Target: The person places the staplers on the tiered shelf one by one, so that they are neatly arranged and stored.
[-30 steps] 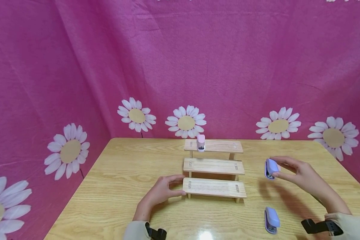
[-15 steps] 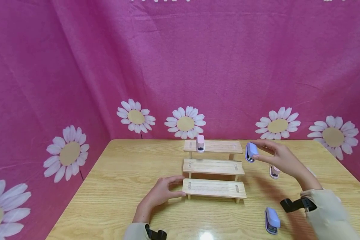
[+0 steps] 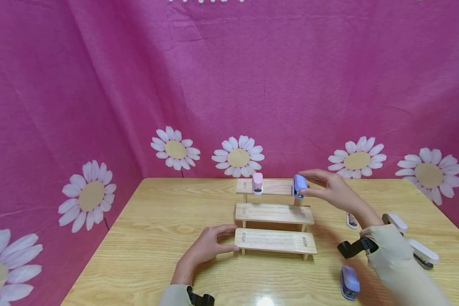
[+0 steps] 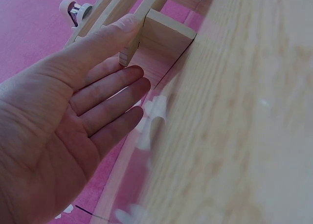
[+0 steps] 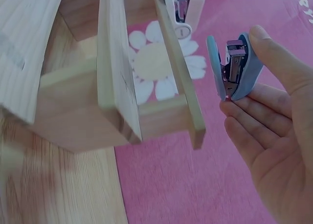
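Note:
A wooden three-step rack [image 3: 275, 240] stands on the table. My left hand [image 3: 208, 246] is at the left end of its lowest step; in the left wrist view the thumb [image 4: 124, 24] touches the board and the other fingers extend loosely beside it. My right hand [image 3: 332, 191] pinches a blue-purple mini stapler [image 3: 300, 185] at the right end of the top step. In the right wrist view that stapler [image 5: 239, 70] is apart from the board, between thumb and fingertips. A pink stapler [image 3: 257, 183] stands on the top step, left of its middle.
Another purple stapler [image 3: 349, 282] lies on the table at the front right. A pink stapler [image 3: 352, 220], partly behind the right arm, and two white staplers [image 3: 423, 253] are farther right. A pink flowered cloth [image 3: 290, 85] hangs behind the table.
My right hand has carried the blue-purple stapler left and up from the table's right side to the top step's right end. The left hand has stayed at the lowest step.

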Demonstrator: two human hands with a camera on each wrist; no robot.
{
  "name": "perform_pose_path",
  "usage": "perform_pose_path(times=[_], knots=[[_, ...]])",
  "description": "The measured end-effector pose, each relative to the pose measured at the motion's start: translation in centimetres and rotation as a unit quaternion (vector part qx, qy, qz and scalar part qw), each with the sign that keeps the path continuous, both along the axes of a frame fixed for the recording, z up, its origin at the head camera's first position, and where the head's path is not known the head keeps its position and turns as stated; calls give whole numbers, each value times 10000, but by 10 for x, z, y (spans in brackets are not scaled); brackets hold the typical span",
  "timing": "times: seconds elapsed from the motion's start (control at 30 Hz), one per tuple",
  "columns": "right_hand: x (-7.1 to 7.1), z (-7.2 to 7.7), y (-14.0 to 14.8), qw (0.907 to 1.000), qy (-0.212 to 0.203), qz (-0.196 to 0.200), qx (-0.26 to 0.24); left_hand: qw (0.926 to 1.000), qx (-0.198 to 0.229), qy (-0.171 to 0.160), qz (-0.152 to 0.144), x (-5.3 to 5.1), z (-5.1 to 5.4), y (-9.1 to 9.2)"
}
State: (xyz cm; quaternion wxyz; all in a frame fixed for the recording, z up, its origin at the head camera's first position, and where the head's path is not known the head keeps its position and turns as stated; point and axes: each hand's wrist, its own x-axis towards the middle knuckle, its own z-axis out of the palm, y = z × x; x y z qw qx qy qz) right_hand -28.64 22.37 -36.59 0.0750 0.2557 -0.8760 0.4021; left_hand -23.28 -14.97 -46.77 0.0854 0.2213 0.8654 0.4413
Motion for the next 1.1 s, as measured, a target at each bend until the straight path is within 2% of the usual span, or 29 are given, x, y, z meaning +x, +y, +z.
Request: perform_pose_path(times=[0.33, 0.7, 1.1], knots=[[-11, 1, -23, 9970, -559, 411, -350, 10000, -30, 13, 7, 1, 0, 0], [-25, -4, -38, 9972, -477, 554, -160, 10000, -64, 24, -23, 0, -2, -1], [-32, -4, -50, 9968, -439, 664, -98, 10000, -65, -63, 35, -1, -1, -1]])
